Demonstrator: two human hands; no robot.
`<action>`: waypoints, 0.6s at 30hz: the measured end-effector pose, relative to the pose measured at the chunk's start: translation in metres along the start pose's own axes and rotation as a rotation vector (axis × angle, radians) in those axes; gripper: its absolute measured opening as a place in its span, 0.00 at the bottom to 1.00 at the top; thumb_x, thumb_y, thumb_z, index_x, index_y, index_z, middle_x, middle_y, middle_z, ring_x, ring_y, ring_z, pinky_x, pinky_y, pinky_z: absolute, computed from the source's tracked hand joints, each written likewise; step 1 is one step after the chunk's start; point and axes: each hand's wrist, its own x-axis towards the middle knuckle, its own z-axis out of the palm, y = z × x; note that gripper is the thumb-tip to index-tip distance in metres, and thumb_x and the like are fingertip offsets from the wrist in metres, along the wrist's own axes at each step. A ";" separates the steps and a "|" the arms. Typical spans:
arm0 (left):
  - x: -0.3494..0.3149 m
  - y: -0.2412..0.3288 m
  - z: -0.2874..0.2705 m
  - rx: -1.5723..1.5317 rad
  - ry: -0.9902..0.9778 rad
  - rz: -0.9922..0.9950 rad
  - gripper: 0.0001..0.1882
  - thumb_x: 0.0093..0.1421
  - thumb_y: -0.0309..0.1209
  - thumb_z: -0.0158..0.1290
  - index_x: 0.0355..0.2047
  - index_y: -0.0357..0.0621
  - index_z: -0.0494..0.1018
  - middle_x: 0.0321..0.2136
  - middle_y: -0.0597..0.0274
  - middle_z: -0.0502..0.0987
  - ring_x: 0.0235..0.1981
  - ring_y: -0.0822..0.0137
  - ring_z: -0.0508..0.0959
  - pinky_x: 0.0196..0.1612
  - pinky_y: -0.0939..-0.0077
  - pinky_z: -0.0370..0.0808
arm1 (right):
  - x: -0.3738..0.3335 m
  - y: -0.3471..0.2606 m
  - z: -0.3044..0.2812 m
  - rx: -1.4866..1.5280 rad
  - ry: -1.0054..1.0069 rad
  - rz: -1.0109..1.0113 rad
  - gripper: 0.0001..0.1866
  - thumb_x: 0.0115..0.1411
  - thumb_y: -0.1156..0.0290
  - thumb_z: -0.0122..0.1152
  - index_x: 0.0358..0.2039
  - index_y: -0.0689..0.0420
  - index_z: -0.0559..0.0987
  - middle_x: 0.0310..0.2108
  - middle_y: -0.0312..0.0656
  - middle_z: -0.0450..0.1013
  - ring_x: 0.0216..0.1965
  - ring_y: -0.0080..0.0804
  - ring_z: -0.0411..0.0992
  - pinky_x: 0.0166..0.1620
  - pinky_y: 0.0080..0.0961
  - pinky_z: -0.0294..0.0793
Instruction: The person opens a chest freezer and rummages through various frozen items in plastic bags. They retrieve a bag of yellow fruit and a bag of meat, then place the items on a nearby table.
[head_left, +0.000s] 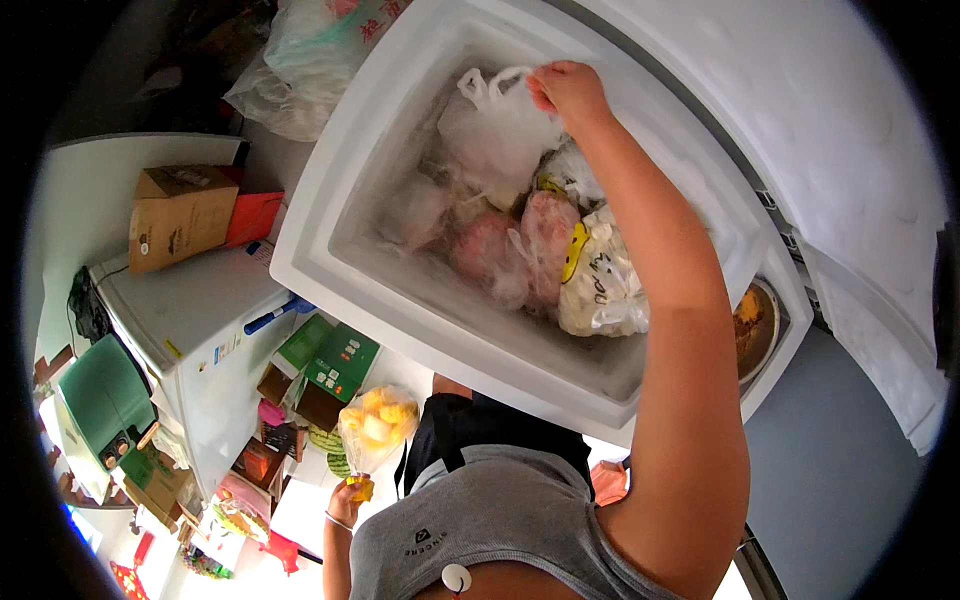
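My right hand [572,88] reaches over the open chest freezer [365,290], fingers closed on a handle of a white plastic bag [497,135]. That bag lies at the freezer's far side, among frosty bags. Nearer sit clear bags of pinkish food [548,235] and a clear bag of pale pieces with a yellow print [600,290], partly behind my right forearm. Low on the left, outside the freezer, my left hand [350,492] grips the gathered neck of a clear plastic bag of yellow pieces [378,425]. What the yellow pieces are I cannot make out.
The raised white lid [790,120] stands on the right. A metal bowl [757,325] sits in a corner recess by the rim. To the left are a white appliance [190,310], a cardboard box [180,215], green boxes [340,362] and watermelons [330,450]. Plastic bags [300,75] lie beyond the freezer.
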 end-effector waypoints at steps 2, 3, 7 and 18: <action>0.002 0.005 0.003 0.019 0.005 -0.006 0.21 0.48 0.32 0.52 0.42 0.32 0.70 0.34 0.56 0.75 0.34 0.64 0.75 0.39 0.74 0.72 | 0.031 0.019 0.019 0.375 0.023 -0.090 0.07 0.52 0.71 0.60 0.27 0.61 0.74 0.26 0.43 0.72 0.28 0.26 0.70 0.32 0.22 0.69; 0.002 0.009 0.004 0.028 0.010 -0.006 0.21 0.48 0.32 0.52 0.42 0.32 0.70 0.34 0.56 0.75 0.34 0.65 0.75 0.39 0.75 0.72 | 0.052 0.039 0.023 0.398 -0.028 -0.197 0.06 0.50 0.71 0.60 0.24 0.59 0.74 0.24 0.40 0.72 0.27 0.27 0.70 0.31 0.24 0.69; -0.002 0.021 0.009 0.070 0.000 0.017 0.21 0.48 0.32 0.53 0.42 0.32 0.70 0.34 0.56 0.75 0.34 0.64 0.75 0.39 0.75 0.72 | 0.051 0.065 0.059 -0.505 0.096 -0.646 0.07 0.48 0.71 0.60 0.29 0.57 0.75 0.28 0.42 0.74 0.33 0.36 0.73 0.36 0.33 0.71; 0.006 0.011 -0.010 0.014 -0.055 0.064 0.21 0.48 0.32 0.52 0.42 0.32 0.70 0.34 0.57 0.75 0.36 0.65 0.75 0.40 0.75 0.71 | -0.183 0.019 -0.081 -1.243 -0.026 -0.119 0.07 0.52 0.64 0.57 0.26 0.54 0.75 0.25 0.44 0.73 0.30 0.44 0.72 0.33 0.37 0.70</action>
